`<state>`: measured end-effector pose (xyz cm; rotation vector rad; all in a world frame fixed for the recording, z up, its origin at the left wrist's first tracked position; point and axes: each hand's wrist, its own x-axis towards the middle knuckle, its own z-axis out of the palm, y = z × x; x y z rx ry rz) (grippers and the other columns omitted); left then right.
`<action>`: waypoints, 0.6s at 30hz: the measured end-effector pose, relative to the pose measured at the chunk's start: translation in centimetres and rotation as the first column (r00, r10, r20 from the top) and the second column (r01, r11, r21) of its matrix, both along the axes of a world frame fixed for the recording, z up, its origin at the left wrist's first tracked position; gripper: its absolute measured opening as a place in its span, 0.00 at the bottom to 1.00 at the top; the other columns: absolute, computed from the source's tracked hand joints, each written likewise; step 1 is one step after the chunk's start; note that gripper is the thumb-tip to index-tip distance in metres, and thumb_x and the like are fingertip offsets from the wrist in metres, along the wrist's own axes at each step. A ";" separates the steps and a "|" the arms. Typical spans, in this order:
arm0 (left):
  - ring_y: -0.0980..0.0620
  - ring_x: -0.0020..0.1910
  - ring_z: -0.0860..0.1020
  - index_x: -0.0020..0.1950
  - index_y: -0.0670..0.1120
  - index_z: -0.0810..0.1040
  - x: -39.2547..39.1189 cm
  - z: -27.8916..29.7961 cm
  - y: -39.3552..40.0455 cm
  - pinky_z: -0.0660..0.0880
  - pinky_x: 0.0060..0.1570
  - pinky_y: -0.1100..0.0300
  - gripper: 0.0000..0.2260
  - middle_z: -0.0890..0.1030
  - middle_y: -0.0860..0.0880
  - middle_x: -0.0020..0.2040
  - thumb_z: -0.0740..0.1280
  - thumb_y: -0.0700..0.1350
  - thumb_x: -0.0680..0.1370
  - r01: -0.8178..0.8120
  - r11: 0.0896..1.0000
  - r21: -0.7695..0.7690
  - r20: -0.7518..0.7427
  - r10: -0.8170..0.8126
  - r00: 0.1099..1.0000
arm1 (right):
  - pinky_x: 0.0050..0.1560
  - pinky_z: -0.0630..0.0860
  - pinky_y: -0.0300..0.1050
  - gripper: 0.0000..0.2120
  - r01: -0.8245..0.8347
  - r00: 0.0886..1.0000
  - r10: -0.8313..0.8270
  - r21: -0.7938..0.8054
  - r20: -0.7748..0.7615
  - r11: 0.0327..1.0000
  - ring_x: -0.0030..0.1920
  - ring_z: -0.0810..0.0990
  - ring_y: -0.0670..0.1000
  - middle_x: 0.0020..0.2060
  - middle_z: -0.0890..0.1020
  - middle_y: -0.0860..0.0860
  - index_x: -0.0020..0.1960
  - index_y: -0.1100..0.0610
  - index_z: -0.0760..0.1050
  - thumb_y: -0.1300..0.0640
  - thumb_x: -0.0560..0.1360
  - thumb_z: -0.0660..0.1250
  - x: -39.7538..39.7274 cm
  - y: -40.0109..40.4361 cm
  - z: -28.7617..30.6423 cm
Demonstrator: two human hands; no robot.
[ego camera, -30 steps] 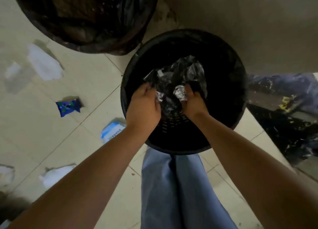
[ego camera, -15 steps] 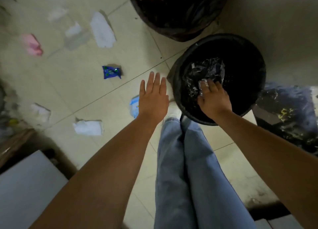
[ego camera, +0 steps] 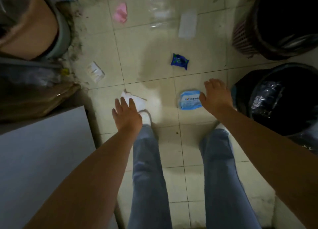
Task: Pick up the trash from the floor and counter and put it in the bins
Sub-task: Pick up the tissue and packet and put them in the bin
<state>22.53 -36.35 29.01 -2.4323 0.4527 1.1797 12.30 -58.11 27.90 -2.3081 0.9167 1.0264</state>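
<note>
Stood on a pale tiled floor (ego camera: 154, 44) strewn with litter. At the lower left, a white counter (ego camera: 39, 151). Along the right edge, two dark bins: the far bin (ego camera: 278, 22) with a brownish mesh wall, and the near bin (ego camera: 275, 97), black-lined, holding crumpled shiny plastic (ego camera: 265, 96). Blue jeans (ego camera: 148, 168) and white shoes below the arms.

Left hand (ego camera: 126, 116) stretched flat, fingers spread, gripping nothing, held over a white paper (ego camera: 136, 100) lying by the left shoe; contact with it could not be told. Right hand (ego camera: 216, 96) likewise loose and empty, thumb at the edge of a light blue packet (ego camera: 189, 100) on the tile, just left of the near bin.

Farther off on the floor: a white sheet (ego camera: 187, 24), a clear wrapper (ego camera: 157, 13) possibly of film, blurred, a pink scrap (ego camera: 120, 13), a dark blue wrapper (ego camera: 179, 61) between the hands and the far bin, and a small white pack (ego camera: 95, 72) near the grimy left edge.
</note>
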 end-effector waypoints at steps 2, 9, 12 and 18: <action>0.41 0.78 0.48 0.77 0.44 0.47 2.3 -1.9 3.9 0.54 0.76 0.47 0.30 0.49 0.40 0.79 0.59 0.48 0.81 -0.001 1.000 0.011 -0.037 0.001 0.999 | 0.69 0.64 0.52 0.22 0.039 0.997 -0.039 -0.014 -0.059 0.999 0.69 0.65 0.59 0.69 0.69 0.61 0.70 0.63 0.63 0.55 0.79 0.58 1.1 2.9 -2.3; 0.39 0.71 0.66 0.74 0.40 0.56 6.9 -14.0 9.7 0.70 0.67 0.49 0.28 0.63 0.37 0.73 0.64 0.46 0.79 -0.402 0.911 -0.094 -0.073 0.396 0.915 | 0.61 0.72 0.52 0.20 -0.042 0.960 0.036 -0.015 -0.279 0.999 0.64 0.71 0.59 0.65 0.72 0.60 0.69 0.60 0.64 0.60 0.78 0.59 2.8 10.3 -15.0; 0.37 0.69 0.68 0.75 0.41 0.55 8.5 -21.3 10.3 0.70 0.66 0.48 0.30 0.64 0.36 0.72 0.65 0.46 0.78 -0.444 0.879 -0.171 -0.054 0.442 0.896 | 0.65 0.69 0.55 0.27 -0.214 0.922 0.184 -0.053 -0.342 0.975 0.68 0.66 0.60 0.69 0.64 0.60 0.72 0.58 0.57 0.62 0.76 0.61 3.1 11.2 -22.3; 0.36 0.70 0.67 0.76 0.47 0.55 8.8 -32.4 11.3 0.68 0.67 0.48 0.30 0.62 0.37 0.74 0.65 0.40 0.78 -0.418 0.892 -0.173 -0.114 0.403 0.908 | 0.72 0.58 0.58 0.36 -0.429 0.840 0.322 -0.170 -0.436 0.887 0.74 0.58 0.61 0.73 0.60 0.62 0.75 0.54 0.51 0.59 0.74 0.67 0.6 9.6 -32.3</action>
